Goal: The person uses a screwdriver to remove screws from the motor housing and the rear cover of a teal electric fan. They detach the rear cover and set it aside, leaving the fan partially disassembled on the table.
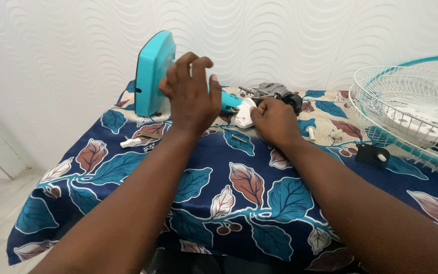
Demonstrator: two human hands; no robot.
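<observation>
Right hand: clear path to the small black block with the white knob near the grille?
Probably yes. The right hand rests by the motor; only open cloth lies between it and the black block.

A teal fan base [153,73] stands on edge on the leaf-patterned cloth, its grey motor [275,94] lying beside it

i have one view, worn on the head, looking forward and down across the table [128,203] toward the wall [280,35] behind it. it sits close: both forearms run in from the bottom edge, and the table fills most of the frame.
</observation>
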